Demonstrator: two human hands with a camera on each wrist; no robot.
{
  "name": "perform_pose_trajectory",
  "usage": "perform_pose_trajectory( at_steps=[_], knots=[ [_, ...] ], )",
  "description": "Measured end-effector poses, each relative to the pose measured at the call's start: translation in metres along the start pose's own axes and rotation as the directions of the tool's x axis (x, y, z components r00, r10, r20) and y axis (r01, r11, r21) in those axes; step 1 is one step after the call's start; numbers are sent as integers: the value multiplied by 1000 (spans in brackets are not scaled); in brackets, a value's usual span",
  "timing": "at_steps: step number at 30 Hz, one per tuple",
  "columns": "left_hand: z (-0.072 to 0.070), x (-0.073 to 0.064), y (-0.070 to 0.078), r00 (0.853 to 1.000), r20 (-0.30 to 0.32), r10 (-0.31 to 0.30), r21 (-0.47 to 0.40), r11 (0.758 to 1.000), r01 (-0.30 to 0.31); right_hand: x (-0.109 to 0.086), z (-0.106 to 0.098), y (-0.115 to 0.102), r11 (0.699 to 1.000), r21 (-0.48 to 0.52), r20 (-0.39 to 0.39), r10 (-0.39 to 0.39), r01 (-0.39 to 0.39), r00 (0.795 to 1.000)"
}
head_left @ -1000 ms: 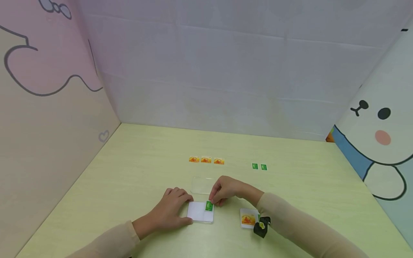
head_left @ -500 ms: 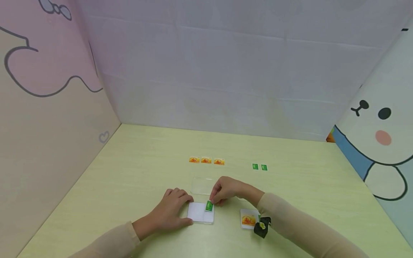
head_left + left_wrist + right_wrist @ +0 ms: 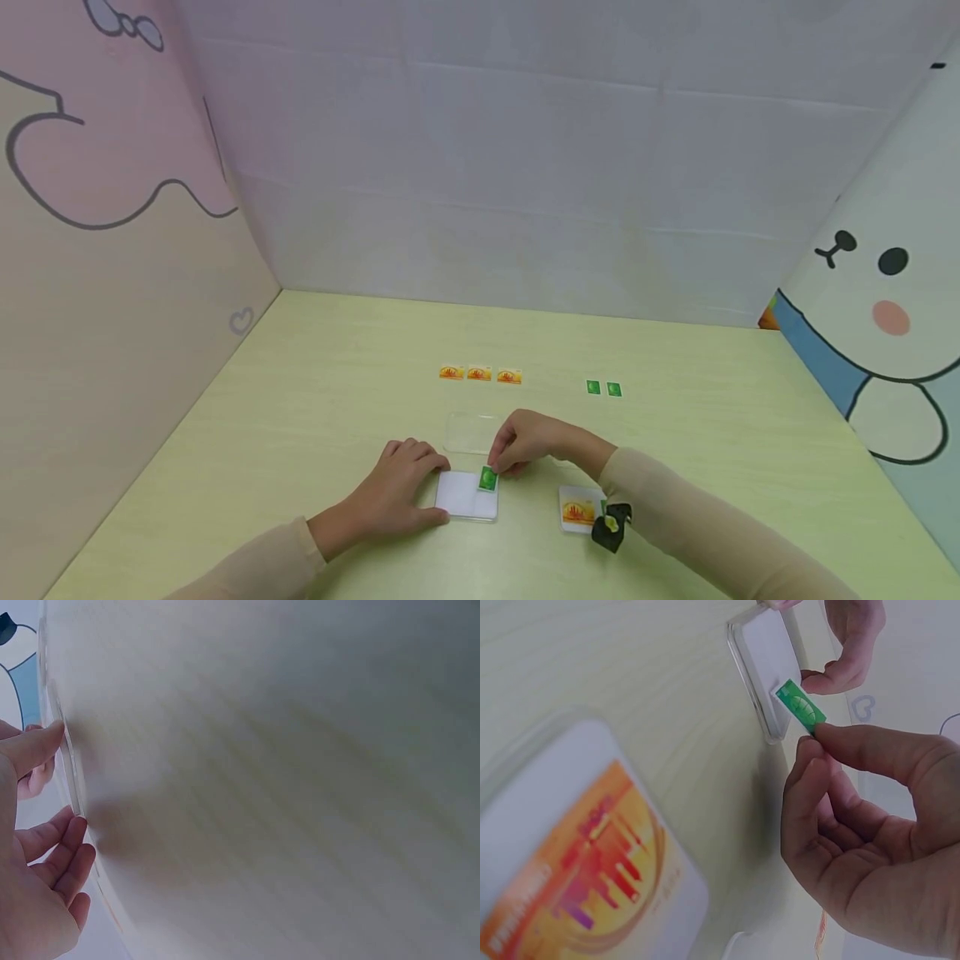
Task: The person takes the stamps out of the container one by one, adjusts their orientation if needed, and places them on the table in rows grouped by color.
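A flat clear case (image 3: 453, 495) with a white insert lies on the table. My left hand (image 3: 403, 490) holds it at its left side, fingers at the far edge and thumb at the near one. Between thumb and fingertips my right hand (image 3: 531, 437) pinches a small green stamp (image 3: 487, 478) by its corner. The green stamp (image 3: 801, 705) is over the case's right end, slightly tilted; whether it touches the insert I cannot tell. Left of my right wrist is a second case (image 3: 577, 511) bearing an orange stamp, partly hidden by the wrist strap.
A clear lid (image 3: 467, 432) lies just beyond the first case, partly behind my right hand. Three orange stamps (image 3: 479, 373) form a row farther back, with two green stamps (image 3: 603, 388) to their right. Printed panels stand at both sides of the table (image 3: 352, 350).
My right hand has shifted very slightly right with the green stamp, which is now a little more tilted. My left hand keeps its place on the case.
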State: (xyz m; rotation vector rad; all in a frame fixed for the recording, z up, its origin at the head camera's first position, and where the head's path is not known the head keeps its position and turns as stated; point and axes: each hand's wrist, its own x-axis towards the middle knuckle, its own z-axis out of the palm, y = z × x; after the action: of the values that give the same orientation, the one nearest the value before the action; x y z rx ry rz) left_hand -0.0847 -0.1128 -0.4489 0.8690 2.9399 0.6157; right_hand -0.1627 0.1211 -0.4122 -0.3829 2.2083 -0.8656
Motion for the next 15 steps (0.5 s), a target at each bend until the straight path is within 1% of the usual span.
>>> perform_pose_trajectory(
  at_steps=[10, 15],
  knots=[
    [-1, 1, 0, 1000, 10, -8, -8, 1000, 8, -2, -4, -1, 1000, 26, 53, 14, -15, 999],
    [0, 1, 0, 1000, 6, -4, -5, 1000, 4, -1, -7, 1, 999, 31, 77, 7, -10, 997]
  ],
)
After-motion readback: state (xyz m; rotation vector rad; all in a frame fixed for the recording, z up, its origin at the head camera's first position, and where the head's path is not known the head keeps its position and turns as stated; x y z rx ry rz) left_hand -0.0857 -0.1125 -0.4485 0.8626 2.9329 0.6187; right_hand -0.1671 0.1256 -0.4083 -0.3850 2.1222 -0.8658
